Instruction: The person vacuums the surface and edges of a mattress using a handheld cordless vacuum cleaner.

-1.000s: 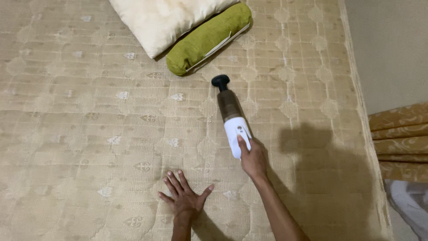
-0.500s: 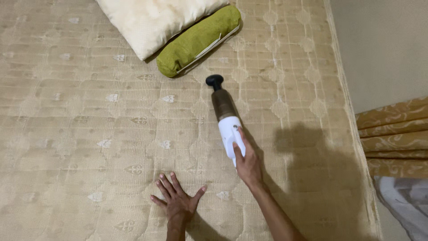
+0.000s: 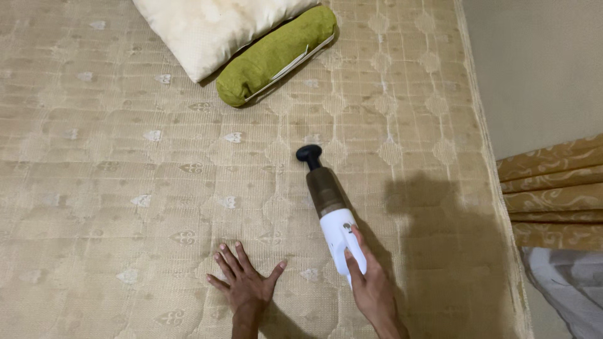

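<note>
My right hand (image 3: 370, 289) grips the white body of a small handheld vacuum (image 3: 330, 204) with a brown dust chamber and a black nozzle. Its nozzle rests on the beige quilted mattress (image 3: 125, 157) and points away from me. My left hand (image 3: 244, 282) lies flat on the mattress with its fingers spread, a little left of the vacuum and holding nothing.
A green bolster (image 3: 273, 53) and a cream pillow (image 3: 210, 28) lie at the far end of the mattress. The mattress's right edge meets a grey wall (image 3: 540, 63). Gold patterned fabric (image 3: 553, 194) and a white cloth (image 3: 565, 289) sit at the lower right.
My right hand has pulled the vacuum back toward me, away from the green bolster. My left hand has stayed flat in place.
</note>
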